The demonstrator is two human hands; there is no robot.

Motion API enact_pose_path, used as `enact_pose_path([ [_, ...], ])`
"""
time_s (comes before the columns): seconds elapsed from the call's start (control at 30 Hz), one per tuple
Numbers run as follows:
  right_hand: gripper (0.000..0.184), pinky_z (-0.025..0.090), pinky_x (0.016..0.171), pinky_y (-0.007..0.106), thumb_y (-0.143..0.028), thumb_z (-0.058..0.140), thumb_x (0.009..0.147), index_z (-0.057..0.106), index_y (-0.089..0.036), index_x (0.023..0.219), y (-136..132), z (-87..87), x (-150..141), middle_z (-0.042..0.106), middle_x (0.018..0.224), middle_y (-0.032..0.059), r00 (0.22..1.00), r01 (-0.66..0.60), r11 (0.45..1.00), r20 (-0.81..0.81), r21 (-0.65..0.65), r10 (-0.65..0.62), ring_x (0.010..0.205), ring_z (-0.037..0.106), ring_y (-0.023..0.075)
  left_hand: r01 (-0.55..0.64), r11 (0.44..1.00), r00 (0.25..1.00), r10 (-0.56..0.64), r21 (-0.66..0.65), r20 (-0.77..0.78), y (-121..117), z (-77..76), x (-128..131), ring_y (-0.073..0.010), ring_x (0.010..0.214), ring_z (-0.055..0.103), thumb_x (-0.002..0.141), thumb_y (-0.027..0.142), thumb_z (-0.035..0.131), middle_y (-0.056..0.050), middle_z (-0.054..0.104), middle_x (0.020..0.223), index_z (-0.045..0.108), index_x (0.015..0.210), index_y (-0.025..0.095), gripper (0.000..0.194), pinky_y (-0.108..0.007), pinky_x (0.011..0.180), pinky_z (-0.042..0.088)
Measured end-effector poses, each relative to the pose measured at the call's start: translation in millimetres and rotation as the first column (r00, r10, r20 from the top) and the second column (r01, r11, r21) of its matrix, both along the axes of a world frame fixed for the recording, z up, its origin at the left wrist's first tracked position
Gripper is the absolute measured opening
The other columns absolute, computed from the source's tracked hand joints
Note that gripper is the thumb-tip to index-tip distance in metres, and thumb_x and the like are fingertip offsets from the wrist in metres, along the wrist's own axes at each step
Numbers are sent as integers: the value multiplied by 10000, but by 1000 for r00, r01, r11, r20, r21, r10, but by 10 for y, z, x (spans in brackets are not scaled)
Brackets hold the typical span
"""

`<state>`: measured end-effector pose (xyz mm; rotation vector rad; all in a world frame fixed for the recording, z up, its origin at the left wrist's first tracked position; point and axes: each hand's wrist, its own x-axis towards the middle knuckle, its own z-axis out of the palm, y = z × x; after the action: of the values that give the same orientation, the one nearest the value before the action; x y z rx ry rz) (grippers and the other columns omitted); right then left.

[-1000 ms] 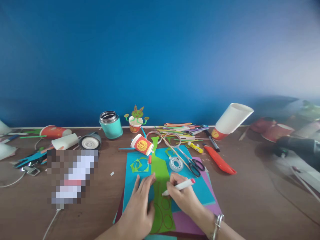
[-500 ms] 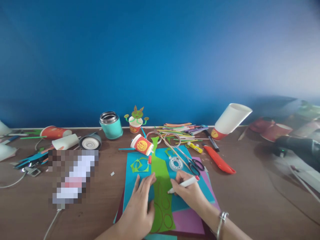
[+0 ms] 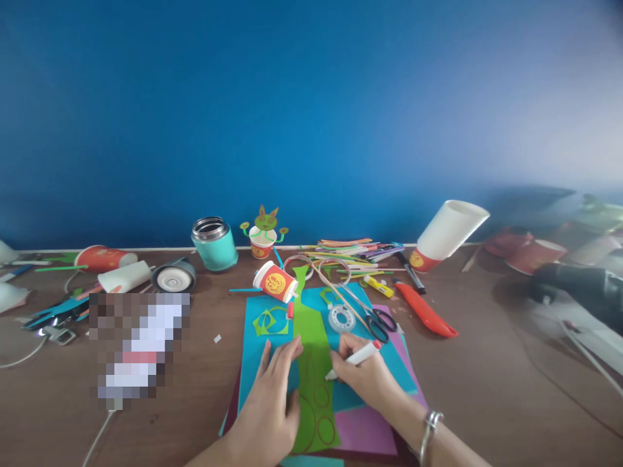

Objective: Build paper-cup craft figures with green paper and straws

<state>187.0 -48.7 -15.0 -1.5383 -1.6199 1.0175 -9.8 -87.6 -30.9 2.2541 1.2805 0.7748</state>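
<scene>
A strip of green paper (image 3: 310, 321) lies over blue paper (image 3: 263, 311) in front of me, with several red-outlined ovals drawn on its near part. My left hand (image 3: 272, 395) rests flat with fingers stretched along the strip's left edge. Between the fingers of my right hand (image 3: 363, 373) is a white marker (image 3: 357, 359) with a red end, its tip at the strip's right edge. Scissors (image 3: 379, 324) with black handles and a tape roll (image 3: 341, 318) lie just beyond that hand. Green offcuts (image 3: 271, 321) sit on the blue paper to the left.
Behind the papers are a tipped red paper cup (image 3: 275, 281), a cup with a green figure (image 3: 263, 243), a teal flask (image 3: 214, 246) and a pile of coloured sticks (image 3: 350, 253). A yellow glue stick (image 3: 378, 286) and a red cutter (image 3: 426, 311) lie right. A pixelated object (image 3: 146, 344) lies left.
My right hand shifted slightly right and lifted the marker off the ovals, then moved a little back left and down. The oval under it now shows more fully. My left hand stayed in place.
</scene>
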Motion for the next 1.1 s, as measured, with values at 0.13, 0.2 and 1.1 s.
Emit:
enact_pose_path([
  [0.13,286,313,419,213,-283,522,694,302,-226,520,0,34,-18,317,479,-69,1000,15,1000,-6,-19,-15,449,348,94,-2,1000,1000,2,-1,-2,-4,-1,3,-271,1284,436,749,-50,374,-143,473,1364,57,1430,243,807,-604,1099,236],
  [0.2,282,329,423,213,-295,517,712,310,-229,533,1,46,-24,331,487,-68,1000,8,999,-18,-33,-8,451,390,101,-4,1000,1000,4,-3,0,-4,-6,4,-272,1286,433,753,-46,370,-140,472,1365,58,1429,244,799,-608,1097,236],
  [1.1,315,343,498,257,-375,541,808,349,-238,599,48,-43,-1,404,541,-59,995,58,995,73,83,-64,524,415,135,-17,1000,1000,17,27,-9,-3,-29,6,-273,1303,409,771,-30,364,-131,471,1370,76,1444,228,776,-604,1094,261],
])
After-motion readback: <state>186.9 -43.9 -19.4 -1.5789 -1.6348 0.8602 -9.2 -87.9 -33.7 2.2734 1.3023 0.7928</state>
